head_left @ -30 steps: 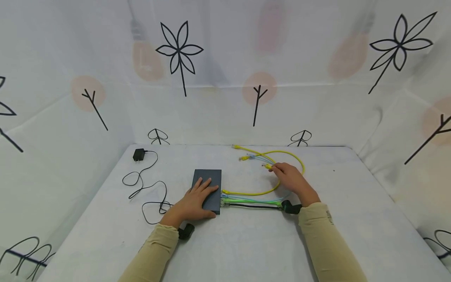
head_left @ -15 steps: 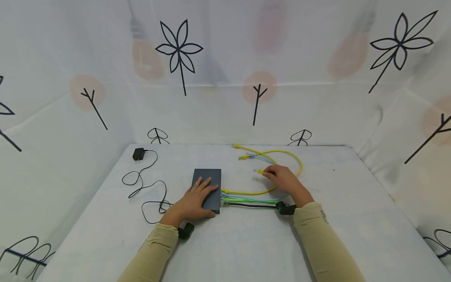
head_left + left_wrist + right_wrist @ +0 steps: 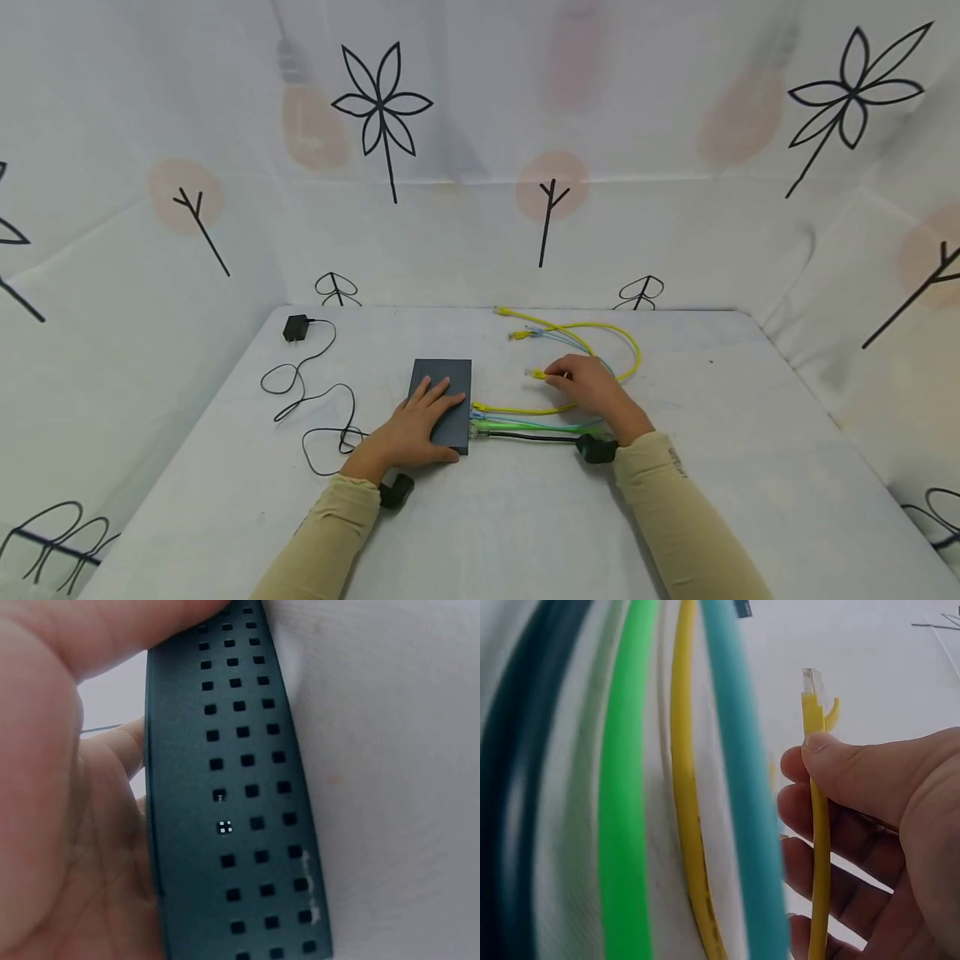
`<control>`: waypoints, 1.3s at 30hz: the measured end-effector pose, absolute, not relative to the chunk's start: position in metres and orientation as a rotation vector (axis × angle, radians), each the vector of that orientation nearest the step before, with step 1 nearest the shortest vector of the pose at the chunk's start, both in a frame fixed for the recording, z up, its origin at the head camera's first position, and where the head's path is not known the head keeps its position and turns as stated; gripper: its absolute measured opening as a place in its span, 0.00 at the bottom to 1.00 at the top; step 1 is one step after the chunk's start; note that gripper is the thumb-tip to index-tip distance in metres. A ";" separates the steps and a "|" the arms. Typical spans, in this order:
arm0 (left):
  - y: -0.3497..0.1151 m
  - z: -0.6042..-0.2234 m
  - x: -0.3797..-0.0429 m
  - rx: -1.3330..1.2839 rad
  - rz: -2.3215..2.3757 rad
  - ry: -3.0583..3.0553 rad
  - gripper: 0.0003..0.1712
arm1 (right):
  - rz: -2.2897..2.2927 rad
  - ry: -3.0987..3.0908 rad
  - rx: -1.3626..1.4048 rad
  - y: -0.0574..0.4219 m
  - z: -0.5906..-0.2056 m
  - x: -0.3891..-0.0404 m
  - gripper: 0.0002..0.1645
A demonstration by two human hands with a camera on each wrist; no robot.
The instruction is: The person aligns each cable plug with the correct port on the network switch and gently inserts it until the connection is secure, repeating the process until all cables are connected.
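Note:
A dark grey network switch [image 3: 456, 432] lies flat on the white table. My left hand [image 3: 408, 429] rests on it with the fingers spread over the top and the thumb at the near edge. Its side with rows of small square holes [image 3: 240, 761] fills the middle of the left wrist view. My right hand [image 3: 592, 387] pinches a yellow network cable just behind its clear plug [image 3: 810, 681], between thumb and index finger. The plug points left, toward the switch, with a gap between them. Yellow, light blue, green and black cables [image 3: 536, 438] run from the switch's right side.
Loose ends of a yellow cable [image 3: 519, 335] and a light blue cable [image 3: 558, 335] lie toward the back. At the far left is a black power adapter [image 3: 296, 327], its thin cord [image 3: 302, 400] looping toward the left hand. A patterned white cloth [image 3: 465, 242] hangs behind the table.
My right hand has moved left and toward me, bringing the yellow plug closer to the switch. My left hand and the switch have stayed in place.

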State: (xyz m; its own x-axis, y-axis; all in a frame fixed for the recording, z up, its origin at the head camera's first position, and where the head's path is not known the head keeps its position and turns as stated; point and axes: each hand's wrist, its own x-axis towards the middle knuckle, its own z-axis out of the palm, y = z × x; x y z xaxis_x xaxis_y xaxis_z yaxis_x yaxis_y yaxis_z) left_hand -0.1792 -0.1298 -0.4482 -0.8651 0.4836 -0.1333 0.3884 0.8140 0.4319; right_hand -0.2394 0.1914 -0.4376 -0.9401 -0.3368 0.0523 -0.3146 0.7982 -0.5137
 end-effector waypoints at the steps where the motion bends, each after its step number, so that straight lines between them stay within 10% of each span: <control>1: -0.130 -0.448 -0.179 0.673 0.586 2.762 0.50 | -0.824 2.944 -0.556 0.191 -0.438 -0.239 0.13; 39: -0.126 -0.447 -0.177 0.667 0.537 2.770 0.50 | -0.815 2.936 -0.650 0.152 -0.442 -0.229 0.12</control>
